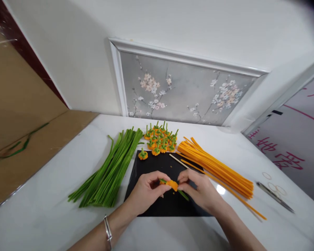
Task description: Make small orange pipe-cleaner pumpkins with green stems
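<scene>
An orange fuzzy piece (172, 184) with a green stem (183, 195) is held between both hands above a black mat (151, 205). My left hand (150, 190) pinches its left side with thumb and forefinger. On its right side, the fingertips of my right hand (197, 188) are closed on the piece. Behind the hands stand several finished-looking orange and green pieces (157, 150), and a single one (142, 154) rests on the mat's back left corner. A pale stick (178, 160) lies on the mat near my right hand.
Green fuzzy stems (110, 170) lie in a bundle at the left, orange ones (217, 167) at the right. Farther right are tweezers (275, 197) and several thin rings (272, 187). Cardboard (42, 139) borders the left side; a wall with a floral panel (183, 90) stands behind.
</scene>
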A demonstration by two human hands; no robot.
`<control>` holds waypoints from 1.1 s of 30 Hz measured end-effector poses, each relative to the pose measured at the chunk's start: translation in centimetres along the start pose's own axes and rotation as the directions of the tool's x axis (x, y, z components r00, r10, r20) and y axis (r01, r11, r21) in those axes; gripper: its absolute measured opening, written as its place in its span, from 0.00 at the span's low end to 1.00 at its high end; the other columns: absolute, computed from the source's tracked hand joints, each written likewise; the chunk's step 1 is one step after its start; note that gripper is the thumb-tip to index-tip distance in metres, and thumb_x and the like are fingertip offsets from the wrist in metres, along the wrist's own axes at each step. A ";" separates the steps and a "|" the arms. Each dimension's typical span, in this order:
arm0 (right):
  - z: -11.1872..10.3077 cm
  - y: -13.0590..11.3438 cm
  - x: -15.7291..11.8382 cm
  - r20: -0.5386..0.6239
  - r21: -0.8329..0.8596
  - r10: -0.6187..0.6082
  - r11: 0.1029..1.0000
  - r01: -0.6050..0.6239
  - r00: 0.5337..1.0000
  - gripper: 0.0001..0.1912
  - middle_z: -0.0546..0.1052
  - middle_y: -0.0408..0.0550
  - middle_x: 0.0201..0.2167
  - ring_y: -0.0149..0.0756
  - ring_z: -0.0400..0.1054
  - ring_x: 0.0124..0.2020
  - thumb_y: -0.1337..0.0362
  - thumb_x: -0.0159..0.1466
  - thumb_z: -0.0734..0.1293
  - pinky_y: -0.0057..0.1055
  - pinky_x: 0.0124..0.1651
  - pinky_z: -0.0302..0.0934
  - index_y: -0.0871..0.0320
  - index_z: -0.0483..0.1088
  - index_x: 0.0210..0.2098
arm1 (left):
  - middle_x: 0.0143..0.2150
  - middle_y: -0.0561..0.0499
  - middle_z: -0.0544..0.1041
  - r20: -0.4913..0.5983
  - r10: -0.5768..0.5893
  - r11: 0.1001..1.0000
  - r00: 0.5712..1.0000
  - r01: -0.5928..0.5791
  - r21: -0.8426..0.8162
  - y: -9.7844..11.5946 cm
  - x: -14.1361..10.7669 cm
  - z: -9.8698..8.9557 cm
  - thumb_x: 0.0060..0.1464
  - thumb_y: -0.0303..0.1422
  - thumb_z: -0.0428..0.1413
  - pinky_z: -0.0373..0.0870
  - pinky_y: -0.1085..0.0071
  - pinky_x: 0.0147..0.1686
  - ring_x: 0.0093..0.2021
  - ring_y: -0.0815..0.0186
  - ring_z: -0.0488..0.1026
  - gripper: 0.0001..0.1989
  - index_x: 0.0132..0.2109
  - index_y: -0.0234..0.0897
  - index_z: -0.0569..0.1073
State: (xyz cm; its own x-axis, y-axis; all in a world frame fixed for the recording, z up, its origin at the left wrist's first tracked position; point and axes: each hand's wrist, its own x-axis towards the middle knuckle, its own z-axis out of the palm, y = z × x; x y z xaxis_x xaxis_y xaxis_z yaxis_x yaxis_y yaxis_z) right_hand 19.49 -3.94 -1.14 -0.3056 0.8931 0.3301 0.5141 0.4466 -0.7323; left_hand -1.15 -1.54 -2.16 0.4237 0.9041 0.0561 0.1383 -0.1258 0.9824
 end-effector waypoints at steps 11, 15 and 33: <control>3.0 -2.4 -0.2 -0.190 -0.310 -0.336 0.912 0.268 0.923 0.10 0.76 0.50 0.34 0.33 0.73 0.35 0.71 0.67 0.60 0.26 0.38 0.71 0.57 0.71 0.44 | 0.40 0.47 0.78 0.039 0.558 0.624 0.829 -0.450 0.639 -0.9 -0.6 0.5 0.58 0.22 0.51 0.75 0.67 0.39 0.38 0.63 0.75 0.27 0.63 0.42 0.59; 3.8 -2.5 -0.3 -0.206 -0.468 -0.446 0.826 0.313 0.871 0.15 0.76 0.53 0.36 0.33 0.73 0.36 0.77 0.66 0.57 0.25 0.37 0.70 0.59 0.70 0.44 | 0.38 0.47 0.77 0.083 0.586 0.561 0.806 -0.477 0.677 -0.5 -1.0 0.7 0.61 0.24 0.49 0.75 0.68 0.36 0.35 0.64 0.75 0.27 0.65 0.42 0.55; 2.8 0.1 -0.2 -0.296 0.007 -0.282 0.955 0.297 0.913 0.10 0.71 0.49 0.37 0.33 0.68 0.39 0.76 0.65 0.56 0.32 0.41 0.64 0.56 0.64 0.38 | 0.33 0.49 0.77 0.260 -0.304 0.740 0.916 0.399 -0.541 0.5 0.6 -0.8 0.54 0.46 0.58 0.71 0.75 0.27 0.30 0.67 0.76 0.19 0.47 0.37 0.73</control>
State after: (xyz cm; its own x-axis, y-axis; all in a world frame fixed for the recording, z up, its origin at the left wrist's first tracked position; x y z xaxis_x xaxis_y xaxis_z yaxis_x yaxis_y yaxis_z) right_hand 17.38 -4.24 -2.89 -0.1867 0.7052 0.6840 0.3942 0.6915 -0.6054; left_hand -1.55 -0.68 -1.52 0.5792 0.7604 -0.2937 -0.2125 0.4887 0.8462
